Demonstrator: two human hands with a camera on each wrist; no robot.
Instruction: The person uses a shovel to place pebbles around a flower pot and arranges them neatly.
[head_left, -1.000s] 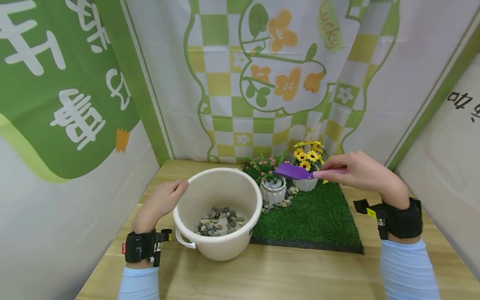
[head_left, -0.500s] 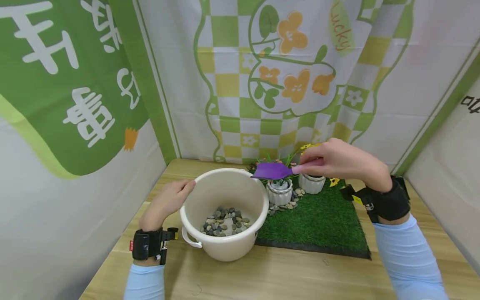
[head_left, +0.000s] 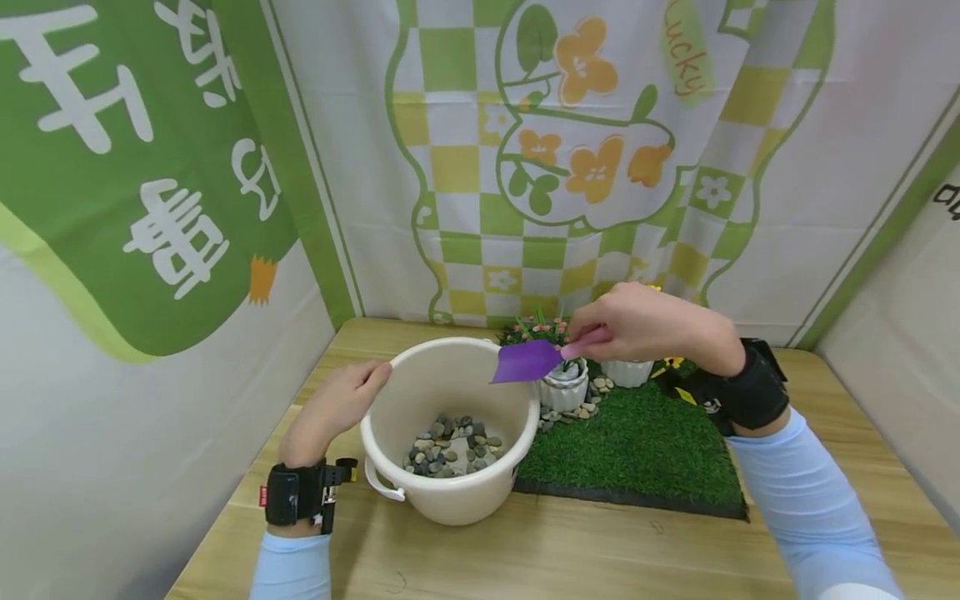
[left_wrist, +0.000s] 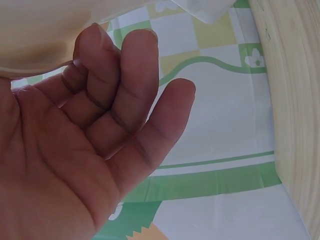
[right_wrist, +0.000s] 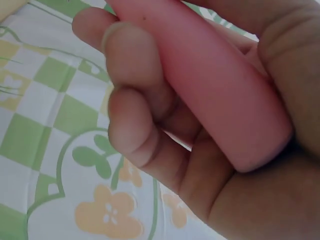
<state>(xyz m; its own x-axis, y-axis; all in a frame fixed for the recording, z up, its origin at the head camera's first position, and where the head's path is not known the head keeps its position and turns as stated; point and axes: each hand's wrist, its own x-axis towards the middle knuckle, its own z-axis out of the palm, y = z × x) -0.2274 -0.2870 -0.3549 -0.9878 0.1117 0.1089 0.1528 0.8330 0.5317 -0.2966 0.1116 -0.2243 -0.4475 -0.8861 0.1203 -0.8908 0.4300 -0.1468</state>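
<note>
My left hand (head_left: pixel 335 406) pinches the left rim of a cream bucket (head_left: pixel 459 502), its thumb at the edge; in the left wrist view, the other fingers curl loosely beside the bucket wall. Grey and tan pebbles (head_left: pixel 448 446) lie on the bucket's floor. In my right hand (head_left: pixel 647 329) is a small garden trowel (head_left: pixel 528 361) with a purple blade, which hangs over the bucket's right rim. No pebbles show on the blade. Fingers wrap around its pink handle (right_wrist: pixel 215 85) in the right wrist view.
Right of the bucket, a dark-edged artificial turf mat (head_left: pixel 652 454) lies on the wooden table (head_left: pixel 555 554). A white pot (head_left: pixel 564 390) with pink flowers and another white pot (head_left: pixel 628 372), partly behind my right hand, stand there. Pebbles (head_left: pixel 577 411) surround the nearer pot.
The right hand has carried the trowel leftward from above the flowerpots to the bucket's right rim. My left hand keeps its hold on the rim; the head view has shifted slightly.
</note>
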